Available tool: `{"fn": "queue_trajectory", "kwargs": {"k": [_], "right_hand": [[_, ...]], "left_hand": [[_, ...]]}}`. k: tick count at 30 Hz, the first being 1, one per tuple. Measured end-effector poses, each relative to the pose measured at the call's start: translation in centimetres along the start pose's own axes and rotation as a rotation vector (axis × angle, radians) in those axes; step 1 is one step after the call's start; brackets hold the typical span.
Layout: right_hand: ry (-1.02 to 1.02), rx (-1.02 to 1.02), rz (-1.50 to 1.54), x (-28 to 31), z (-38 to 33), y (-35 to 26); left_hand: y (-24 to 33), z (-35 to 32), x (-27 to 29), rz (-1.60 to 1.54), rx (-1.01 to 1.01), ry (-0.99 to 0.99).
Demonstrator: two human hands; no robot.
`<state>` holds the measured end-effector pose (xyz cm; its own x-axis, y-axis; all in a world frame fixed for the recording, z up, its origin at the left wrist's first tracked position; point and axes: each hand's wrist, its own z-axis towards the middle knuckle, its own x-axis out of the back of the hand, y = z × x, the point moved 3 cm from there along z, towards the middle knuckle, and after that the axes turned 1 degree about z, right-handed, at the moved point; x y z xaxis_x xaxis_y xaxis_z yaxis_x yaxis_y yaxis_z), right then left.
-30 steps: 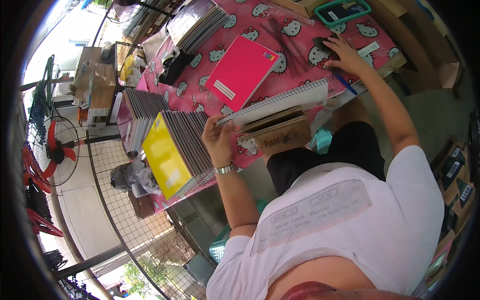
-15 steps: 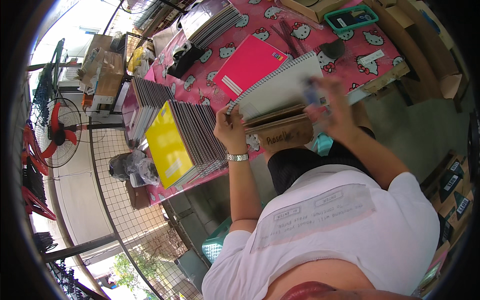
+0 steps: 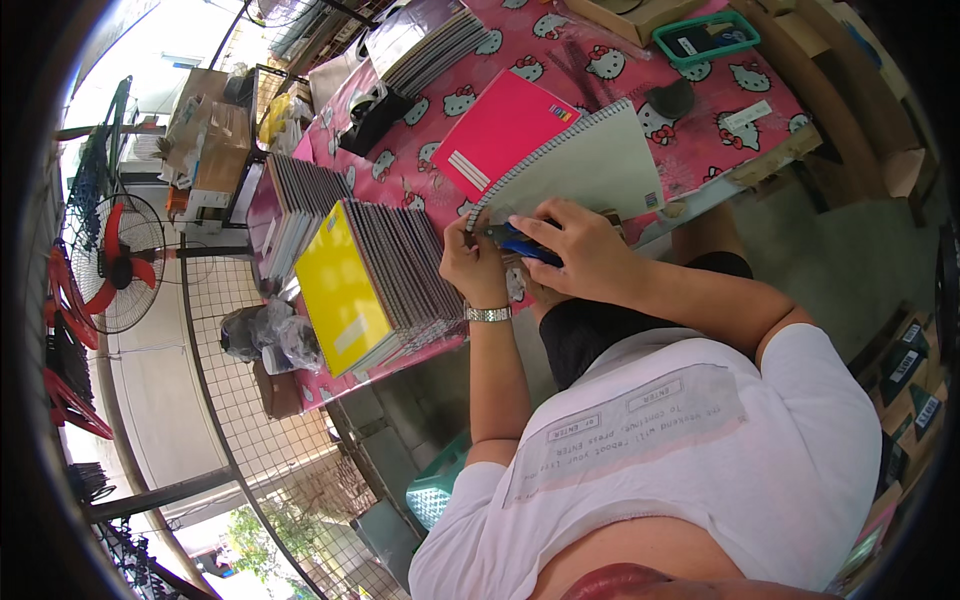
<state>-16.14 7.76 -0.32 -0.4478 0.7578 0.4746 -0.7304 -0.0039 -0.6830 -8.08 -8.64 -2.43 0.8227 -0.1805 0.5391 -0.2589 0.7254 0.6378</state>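
Note:
A grey spiral notebook (image 3: 590, 165) lies tilted on a pile at the table's near edge. My left hand (image 3: 473, 265), with a metal watch on its wrist, grips the notebook's near corner. My right hand (image 3: 585, 250) is closed around a small blue hand tool (image 3: 522, 243), and the tool's tip is against that same corner, next to my left fingers. A pink notebook (image 3: 505, 130) lies flat just beyond the grey one. A leaning stack of spiral notebooks with a yellow cover (image 3: 345, 290) in front stands to my left.
The table has a pink cartoon-cat cloth (image 3: 600, 60). On it are another leaning notebook stack (image 3: 290, 195), a far stack (image 3: 430, 40), a green tray (image 3: 705, 35) and a dark round object (image 3: 670, 97). Cardboard boxes (image 3: 215, 130), a red fan (image 3: 110, 265) and wire mesh (image 3: 250, 400) stand to the left.
My right hand has come back from the table's far right side to the grey notebook's near corner, now holding the blue tool. My left hand has stayed on the notebook.

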Motion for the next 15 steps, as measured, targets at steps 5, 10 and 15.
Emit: {"fn": "queue_trajectory", "kwargs": {"k": [5, 10, 15], "right_hand": [[0.029, 0.016, -0.033, 0.2, 0.2, 0.2], [-0.186, -0.372, 0.531, -0.9, 0.0, 1.2], [-0.393, -0.571, 1.000, -0.8, -0.3, 0.7]], "left_hand": [[0.5, 0.1, -0.1, 0.004, -0.055, -0.013], [0.7, -0.1, -0.2, -0.042, -0.001, -0.017], [0.4, 0.9, 2.5, -0.138, -0.162, -0.001]]}}
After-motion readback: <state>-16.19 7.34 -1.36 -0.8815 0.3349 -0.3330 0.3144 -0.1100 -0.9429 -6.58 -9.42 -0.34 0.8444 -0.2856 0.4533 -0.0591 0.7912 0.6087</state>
